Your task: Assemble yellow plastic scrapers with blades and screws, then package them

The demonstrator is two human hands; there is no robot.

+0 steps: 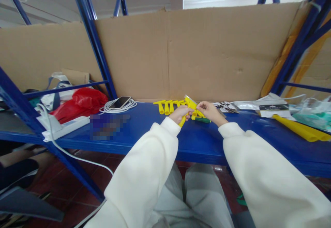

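My left hand [182, 114] is wrapped round the handle of a yellow scraper [190, 102], whose wide head with a pale blade edge points up and away. At the right side of that head, the fingers of my right hand [209, 111] are pinched together; what they hold, if anything, is too small to make out. Just below the hands lies a tool with a dark green and yellow handle [203, 119], perhaps a screwdriver. Several more yellow scraper handles [166, 108] stand in a row behind my left hand, partly hidden by it.
Flat metal pieces [227, 106] lie right of my hands. Farther right are long yellow tubes [297, 128] and plastic packaging [274, 109]. To the left sit a phone [121, 102] on a coiled white cable, a power strip [67, 126] and a red bag [82, 103]. Cardboard [207, 52] walls the back.
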